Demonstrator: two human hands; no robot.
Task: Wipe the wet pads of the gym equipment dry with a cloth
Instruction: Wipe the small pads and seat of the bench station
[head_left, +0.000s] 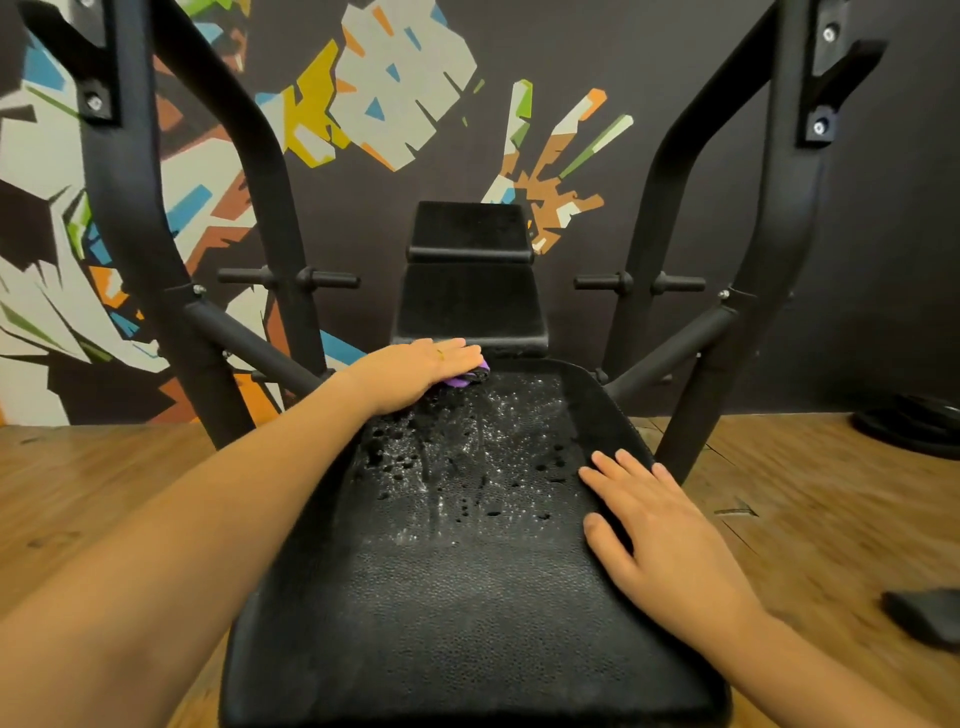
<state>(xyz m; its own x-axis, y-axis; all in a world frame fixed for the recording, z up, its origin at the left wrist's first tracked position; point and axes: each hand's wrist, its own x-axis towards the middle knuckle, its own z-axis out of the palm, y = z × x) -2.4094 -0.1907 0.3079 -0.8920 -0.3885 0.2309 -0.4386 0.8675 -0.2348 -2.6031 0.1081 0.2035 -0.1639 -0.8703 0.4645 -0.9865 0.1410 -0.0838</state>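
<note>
Near right, on wide black seat pad (467, 613): right hand (670, 540) lies flat, fingers straight and slightly spread, grasping nothing. Mid pad: water droplets (457, 467) and wet streaks. Far left corner of seat pad: left hand (415, 371) flat, fingers extended, pressing purple cloth (470, 376) onto pad; cloth peeks out beneath fingertips. Beyond: two smaller black pads (470, 306), one behind other. Black steel frame (135, 218) on both sides. Wooden floor (93, 493). Painted wall (395, 93) farthest.

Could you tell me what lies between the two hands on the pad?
Head view: only water droplets on the seat pad, between the left hand pressing the cloth and the right hand.
</note>
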